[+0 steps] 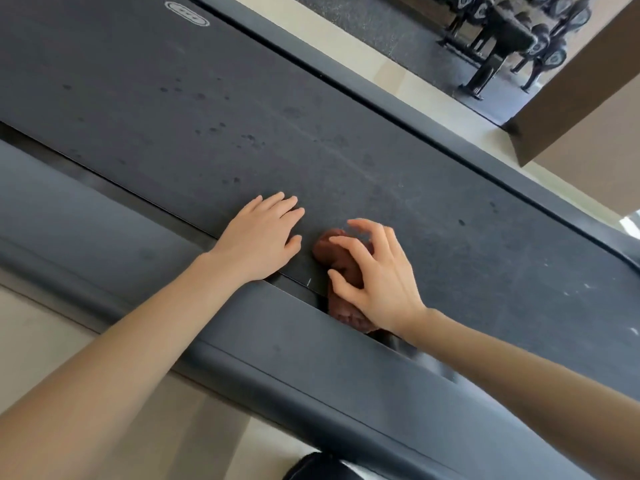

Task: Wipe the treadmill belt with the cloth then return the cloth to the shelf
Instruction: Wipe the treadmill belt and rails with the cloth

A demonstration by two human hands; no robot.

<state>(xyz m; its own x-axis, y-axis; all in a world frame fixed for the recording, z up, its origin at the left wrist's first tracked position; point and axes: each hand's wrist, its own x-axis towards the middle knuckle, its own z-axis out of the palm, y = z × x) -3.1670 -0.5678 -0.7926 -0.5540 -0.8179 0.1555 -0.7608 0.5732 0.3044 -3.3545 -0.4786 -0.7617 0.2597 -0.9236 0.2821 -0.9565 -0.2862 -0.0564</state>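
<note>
The dark treadmill belt point(214, 109) runs diagonally across the view, dusty and spotted with dark drops. A bunched reddish-brown cloth point(334, 252) lies at the belt's near edge, partly over the gap beside the side rail. My right hand point(375, 277) rests on top of the cloth with curled, spread fingers, and covers most of it. My left hand point(265, 233) lies flat on the belt just left of the cloth, fingers apart, holding nothing.
The grey near side rail point(242, 341) borders the belt in front of me, the far rail point(398, 109) behind it. A dumbbell rack point(512, 39) stands on black matting at the top right, next to a brown wall panel point(581, 98). Pale floor surrounds the treadmill.
</note>
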